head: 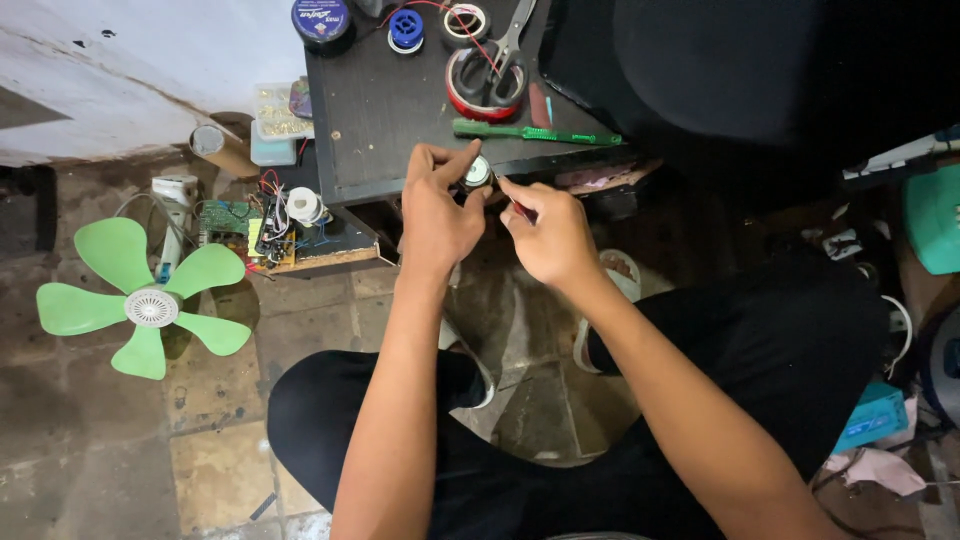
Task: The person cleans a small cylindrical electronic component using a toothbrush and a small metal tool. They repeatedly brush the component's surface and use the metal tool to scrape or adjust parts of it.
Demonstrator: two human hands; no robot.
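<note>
My left hand [437, 208] pinches a small round metal part [477, 173] at the front edge of a low dark table [385, 110]. Pressed close beside it, my right hand [548, 233] grips a thin tool with a reddish handle [517, 205], its tip pointing at the round part. On the table just beyond my fingers lies a green-handled screwdriver [535, 133]. My forearms reach forward over my knees in black trousers.
Scissors [500, 55] lie across a red tape roll [483, 95] at the table's back, beside small spools [406, 28]. A circuit board with wires [262, 228] sits on a lower shelf at left. A green fan blade [150, 300] rests on the tiled floor.
</note>
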